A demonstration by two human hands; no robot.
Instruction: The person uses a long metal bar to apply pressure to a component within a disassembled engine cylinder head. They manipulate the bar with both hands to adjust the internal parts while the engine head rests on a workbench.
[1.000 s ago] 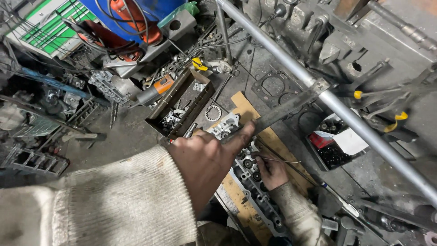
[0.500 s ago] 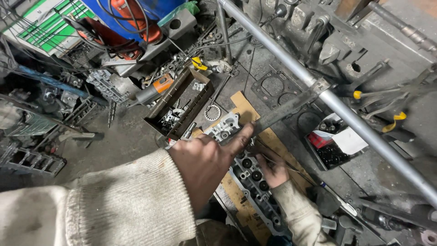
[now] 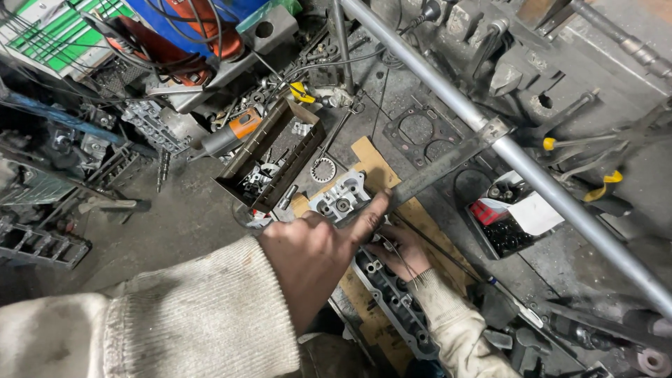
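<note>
Across the frame from twelve to four o'clock runs a long grey steel pipe (image 3: 532, 171), and below it at centre a grey cylinder head (image 3: 378, 280) lies on a sheet of brown cardboard (image 3: 371, 157) on the floor. Left hand (image 3: 315, 255), its grip clenched on the near end of a flat metal file (image 3: 434, 171), presses it onto the head, while the right hand (image 3: 399, 248) rests on the head, its grip released. At ten o'clock sits a green-and-white flat package (image 3: 49, 31); at three o'clock, a small red box with a white paper flap (image 3: 514, 213).

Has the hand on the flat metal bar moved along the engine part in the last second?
No. The left hand stays by the same end of the cylinder head, on the flat metal bar.
</note>
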